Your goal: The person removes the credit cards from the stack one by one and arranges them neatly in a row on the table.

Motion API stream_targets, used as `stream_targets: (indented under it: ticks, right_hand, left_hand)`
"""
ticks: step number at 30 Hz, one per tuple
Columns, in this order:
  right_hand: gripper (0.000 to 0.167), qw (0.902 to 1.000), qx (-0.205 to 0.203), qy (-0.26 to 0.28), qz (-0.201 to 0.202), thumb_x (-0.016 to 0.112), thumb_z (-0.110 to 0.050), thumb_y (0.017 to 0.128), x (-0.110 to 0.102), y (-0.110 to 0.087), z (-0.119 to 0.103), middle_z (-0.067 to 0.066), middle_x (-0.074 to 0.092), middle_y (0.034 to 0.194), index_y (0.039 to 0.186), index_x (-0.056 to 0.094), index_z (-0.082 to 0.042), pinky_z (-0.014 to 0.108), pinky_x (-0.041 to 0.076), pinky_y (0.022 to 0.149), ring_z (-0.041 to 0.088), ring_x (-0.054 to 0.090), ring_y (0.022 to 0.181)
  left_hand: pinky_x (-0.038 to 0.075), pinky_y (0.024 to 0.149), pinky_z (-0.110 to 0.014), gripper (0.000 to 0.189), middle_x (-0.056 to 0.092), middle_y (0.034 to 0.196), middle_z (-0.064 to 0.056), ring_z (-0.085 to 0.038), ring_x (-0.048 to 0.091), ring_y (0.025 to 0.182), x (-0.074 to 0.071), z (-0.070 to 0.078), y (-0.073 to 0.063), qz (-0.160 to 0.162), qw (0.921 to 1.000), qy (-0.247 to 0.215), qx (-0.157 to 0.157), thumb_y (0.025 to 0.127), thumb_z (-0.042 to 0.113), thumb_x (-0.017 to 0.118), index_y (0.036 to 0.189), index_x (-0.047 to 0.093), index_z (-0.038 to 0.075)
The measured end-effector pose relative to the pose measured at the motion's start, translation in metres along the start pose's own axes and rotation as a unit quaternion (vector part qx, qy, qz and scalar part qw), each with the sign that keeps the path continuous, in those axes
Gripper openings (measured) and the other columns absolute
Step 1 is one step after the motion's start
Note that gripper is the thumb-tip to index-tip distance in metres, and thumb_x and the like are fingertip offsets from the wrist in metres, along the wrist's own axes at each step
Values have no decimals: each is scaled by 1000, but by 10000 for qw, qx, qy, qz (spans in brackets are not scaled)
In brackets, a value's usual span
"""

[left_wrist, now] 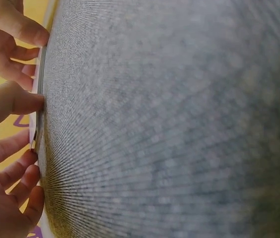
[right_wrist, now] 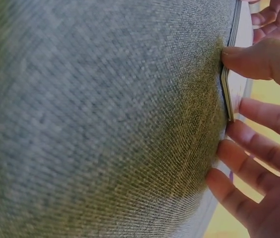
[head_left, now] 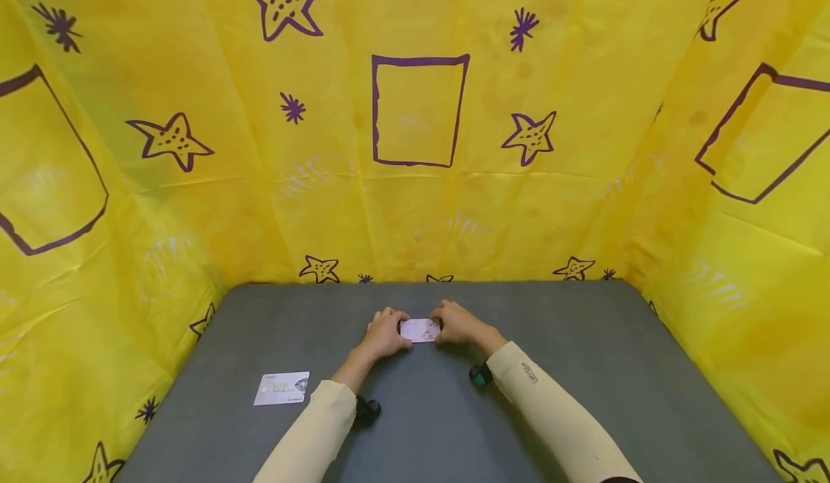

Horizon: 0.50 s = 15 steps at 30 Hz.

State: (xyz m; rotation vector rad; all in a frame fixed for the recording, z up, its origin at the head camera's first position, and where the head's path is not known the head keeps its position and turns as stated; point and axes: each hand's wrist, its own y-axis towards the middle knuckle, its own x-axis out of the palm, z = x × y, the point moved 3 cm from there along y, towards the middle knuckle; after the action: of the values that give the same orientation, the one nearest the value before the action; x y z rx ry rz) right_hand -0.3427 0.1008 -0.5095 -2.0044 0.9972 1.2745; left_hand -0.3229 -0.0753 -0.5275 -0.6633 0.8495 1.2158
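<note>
A thin stack of pale cards (head_left: 420,330) with a pinkish print on top lies flat on the grey table, far from me and near the middle. My left hand (head_left: 386,333) pinches its left end, thumb at the near edge and a finger at the far edge. At the other end, my right hand (head_left: 459,323) holds it the same way. In the right wrist view, layered edges of the card stack (right_wrist: 225,91) show under the thumb. The remaining fingers of both hands are loosely bent near the tabletop.
A white card marked VIP (head_left: 282,388) lies at the left of the grey table (head_left: 551,310), beside my left sleeve. Yellow cloth (head_left: 415,216) with purple starfish drawings rises behind the table and along both sides.
</note>
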Motion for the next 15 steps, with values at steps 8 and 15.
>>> stream_targets:
  ticks: [8,15]
  right_hand:
    - [44,9999,11,34,-95,79,-15,76,-1,1,-1,7,55,98,117,68,-5,34,41,76,17,47,85]
    - [43,9999,30,90,-103,78,-14,77,-2,2,0,8,57,102,118,68,-4,36,43,79,18,50,88]
  left_hand:
    - [38,90,-50,49,57,114,-14,-33,49,108,-4,1,0,-110,9999,29,5,75,19,82,119,64,6]
    - [38,94,-51,48,59,117,-14,-33,50,111,-6,2,2,-232,9997,40,36,78,20,80,121,63,6]
